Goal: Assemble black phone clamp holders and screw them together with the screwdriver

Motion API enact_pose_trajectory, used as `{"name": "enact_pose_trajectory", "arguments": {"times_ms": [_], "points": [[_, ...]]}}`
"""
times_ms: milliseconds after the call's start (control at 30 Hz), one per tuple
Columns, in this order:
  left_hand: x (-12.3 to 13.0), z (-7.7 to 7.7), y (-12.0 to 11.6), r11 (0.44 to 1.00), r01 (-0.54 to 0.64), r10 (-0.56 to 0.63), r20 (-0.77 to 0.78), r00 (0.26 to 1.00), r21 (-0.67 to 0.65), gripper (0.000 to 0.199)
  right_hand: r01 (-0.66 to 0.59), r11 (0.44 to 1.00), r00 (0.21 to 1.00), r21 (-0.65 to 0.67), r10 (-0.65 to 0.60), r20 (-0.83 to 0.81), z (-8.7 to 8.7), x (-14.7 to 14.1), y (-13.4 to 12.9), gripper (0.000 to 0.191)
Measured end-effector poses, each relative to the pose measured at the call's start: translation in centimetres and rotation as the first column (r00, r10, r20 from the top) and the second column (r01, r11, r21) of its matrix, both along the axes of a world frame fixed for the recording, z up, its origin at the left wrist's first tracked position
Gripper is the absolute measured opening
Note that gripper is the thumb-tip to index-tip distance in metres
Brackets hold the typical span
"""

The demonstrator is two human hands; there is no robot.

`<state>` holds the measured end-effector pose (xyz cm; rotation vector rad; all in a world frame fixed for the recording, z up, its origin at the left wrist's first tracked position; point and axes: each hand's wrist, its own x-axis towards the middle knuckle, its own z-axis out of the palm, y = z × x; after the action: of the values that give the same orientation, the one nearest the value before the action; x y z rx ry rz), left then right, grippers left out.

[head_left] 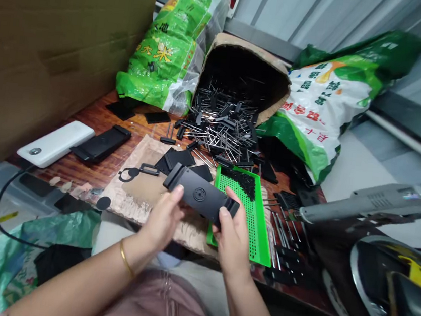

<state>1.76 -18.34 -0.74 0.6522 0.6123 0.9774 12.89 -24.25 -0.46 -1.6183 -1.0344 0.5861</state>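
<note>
Head view: left hand [163,218] and right hand [232,239] both grip a black plastic phone clamp [199,195] by its ends; it looks light and stiff.

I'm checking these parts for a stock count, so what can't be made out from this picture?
Head view:
The black phone holder: the left hand and right hand hide parts of its edges, and its far face is turned away.
The cardboard tube: shadow hides its inside.
The grey tool: the right edge cuts it off, and blur hides its kind.
The black pieces on the green mesh tray: too small and heaped to count.
</note>
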Motion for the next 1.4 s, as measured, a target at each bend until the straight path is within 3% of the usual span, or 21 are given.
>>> {"name": "enact_pose_trajectory", "arguments": {"times_ms": [33, 100, 200, 367, 467, 533, 700, 800, 900, 1000, 1100, 1200, 1267, 1333, 1400], "points": [[-0.8, -0.1, 0.7, 0.993, -0.055, 0.067, -0.12, 0.991, 0.101, 0.043, -0.003, 0.999, 0.999, -0.038, 0.001, -0.051, 0.3, 0.5, 0.1, 0.051], [-2.5, -0.3, 1.9, 0.968, -0.006, 0.107, -0.391, 0.914, 0.252, 0.04, -0.004, 0.996, 0.996, -0.088, -0.004, -0.089, 0.6, 1.2, 0.2, 0.05], [-4.4, -0.2, 3.0, 0.915, 0.042, 0.218, -0.578, 0.786, 0.402, 0.032, 0.025, 0.997, 1.0, -0.067, -0.024, 0.011, 0.8, 2.1, -0.1, 0.04], [-6.4, 0.7, 3.0, 0.853, 0.087, 0.33, -0.661, 0.674, 0.514, 0.032, 0.092, 0.99, 0.993, -0.11, -0.082, 0.089, 1.5, 3.9, -1.6, 0.037], [-6.3, 0.7, 2.7, 0.825, 0.21, 0.272, -0.695, 0.665, 0.524, 0.034, 0.098, 0.985, 0.993, -0.145, -0.087, 0.078, 1.5, 4.1, -1.8, 0.035], [-5.7, 0.4, 2.6, 0.832, 0.263, 0.185, -0.691, 0.699, 0.488, 0.04, 0.095, 0.987, 0.995, -0.131, -0.089, 0.048, 1.2, 4.0, -1.5, 0.035], [-4.3, -0.3, 2.3, 0.915, 0.208, 0.055, -0.619, 0.784, 0.345, 0.047, 0.065, 0.988, 0.995, -0.14, -0.053, 0.088, 0.3, 3.5, -0.3, 0.036], [-4.6, -0.2, 2.2, 0.913, 0.186, 0.1, -0.641, 0.761, 0.363, 0.037, 0.03, 0.992, 0.99, -0.119, -0.013, 0.142, 0.2, 3.5, -0.4, 0.036], [-6.3, 0.2, 2.7, 0.878, 0.181, 0.207, -0.693, 0.69, 0.443, 0.033, 0.056, 0.988, 0.991, -0.146, -0.038, 0.125, 0.7, 3.7, -1.0, 0.038], [-8.0, 0.7, 3.3, 0.817, 0.304, 0.236, -0.765, 0.599, 0.49, 0.035, 0.037, 0.983, 0.994, -0.181, -0.018, 0.108, 1.1, 3.5, -1.0, 0.038], [-8.1, 1.6, 3.3, 0.707, 0.471, 0.28, -0.82, 0.5, 0.528, 0.048, -0.011, 0.984, 0.987, -0.178, 0.039, 0.158, 0.9, 2.7, -0.1, 0.036], [-6.7, 2.5, 2.5, 0.469, 0.634, 0.417, -0.787, 0.454, 0.614, 0.076, -0.089, 0.981, 0.974, -0.174, 0.122, 0.191, 0.4, 1.8, 0.9, 0.036], [-5.6, 2.7, 2.1, 0.297, 0.759, 0.431, -0.791, 0.434, 0.579, 0.08, -0.151, 0.978, 0.965, -0.145, 0.178, 0.191, 0.0, 1.3, 1.2, 0.038], [-5.2, 2.7, 2.4, 0.281, 0.817, 0.417, -0.831, 0.369, 0.504, 0.077, -0.189, 0.972, 0.965, -0.138, 0.21, 0.154, -0.3, 1.1, 1.2, 0.043], [-6.3, 2.8, 3.8, 0.381, 0.799, 0.457, -0.846, 0.275, 0.465, 0.071, -0.204, 0.967, 0.969, -0.15, 0.222, 0.112, -0.4, 1.3, 0.7, 0.049]]}}
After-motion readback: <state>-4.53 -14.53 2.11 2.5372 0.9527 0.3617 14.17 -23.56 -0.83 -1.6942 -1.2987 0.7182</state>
